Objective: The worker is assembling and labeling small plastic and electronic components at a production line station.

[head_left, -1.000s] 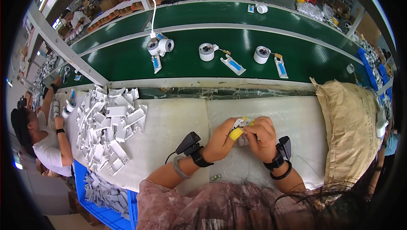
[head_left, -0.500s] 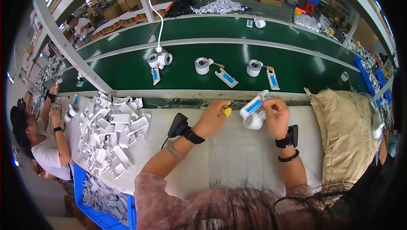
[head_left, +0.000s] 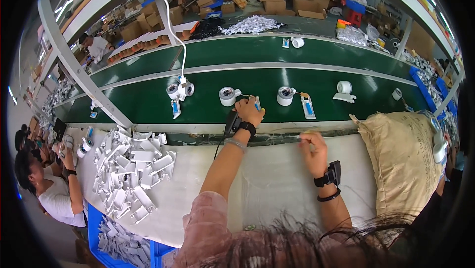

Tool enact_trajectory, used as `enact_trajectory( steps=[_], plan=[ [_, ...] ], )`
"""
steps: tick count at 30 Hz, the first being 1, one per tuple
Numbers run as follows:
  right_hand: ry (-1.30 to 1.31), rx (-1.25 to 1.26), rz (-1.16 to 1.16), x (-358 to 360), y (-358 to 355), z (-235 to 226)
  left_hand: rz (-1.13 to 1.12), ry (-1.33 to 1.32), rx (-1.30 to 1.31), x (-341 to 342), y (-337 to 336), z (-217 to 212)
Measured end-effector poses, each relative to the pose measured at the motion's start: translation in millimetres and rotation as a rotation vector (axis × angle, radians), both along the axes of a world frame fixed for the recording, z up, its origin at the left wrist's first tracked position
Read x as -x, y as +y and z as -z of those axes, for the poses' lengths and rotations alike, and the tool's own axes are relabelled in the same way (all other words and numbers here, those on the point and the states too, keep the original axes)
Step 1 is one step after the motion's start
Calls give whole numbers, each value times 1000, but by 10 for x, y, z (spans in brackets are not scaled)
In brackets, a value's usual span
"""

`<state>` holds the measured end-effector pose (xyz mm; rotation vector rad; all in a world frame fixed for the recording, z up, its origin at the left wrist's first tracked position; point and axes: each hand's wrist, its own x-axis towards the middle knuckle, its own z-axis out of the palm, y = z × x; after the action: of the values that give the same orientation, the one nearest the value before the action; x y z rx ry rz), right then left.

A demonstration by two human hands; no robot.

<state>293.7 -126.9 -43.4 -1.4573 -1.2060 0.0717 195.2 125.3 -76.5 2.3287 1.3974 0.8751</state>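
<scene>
My left hand [head_left: 251,112] reaches over the green belt, its fingers closed on a white plastic housing [head_left: 258,103] with a blue strip. The hand hides most of that housing. A thin wire joins it to a round white lamp head [head_left: 228,96] just left. My right hand [head_left: 314,154] hovers over the table's far edge, fingers curled in a pinch. Whether anything small sits in its fingertips is not visible. Beyond it on the belt lie another lamp head [head_left: 285,96] with a blue-striped housing [head_left: 308,107], and a white lamp head [head_left: 344,87] beside a white housing [head_left: 345,98].
White plastic housings [head_left: 141,156] are heaped on the table at left, above a blue bin [head_left: 99,245] of similar pieces. A brown sack [head_left: 398,159] stands at right. A white cable [head_left: 184,60] hangs over paired lamp heads [head_left: 186,88]. A co-worker [head_left: 59,189] sits at far left.
The lamp head and housing that my right hand held have left it; a similar pair now lies on the belt at right. My left hand moved forward from the table onto the housing.
</scene>
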Motion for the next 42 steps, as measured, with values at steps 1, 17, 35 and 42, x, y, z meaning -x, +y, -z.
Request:
enact_trajectory(
  steps=[1, 17, 35, 42],
  plan=[
    [12, -3, 10, 44, 10, 50, 26, -23, 15, -8, -11, 11],
    [-662, 79, -246, 354, -27, -188, 1151, 13, 539, 1356, -1169, -814],
    [252, 573, -817, 490, -137, -305, 639, -154, 151, 1367, -1299, -544],
    [644, 531, -955, 564, -103, -246, 646, -101, 290, 1419, -1420, -772]
  ],
)
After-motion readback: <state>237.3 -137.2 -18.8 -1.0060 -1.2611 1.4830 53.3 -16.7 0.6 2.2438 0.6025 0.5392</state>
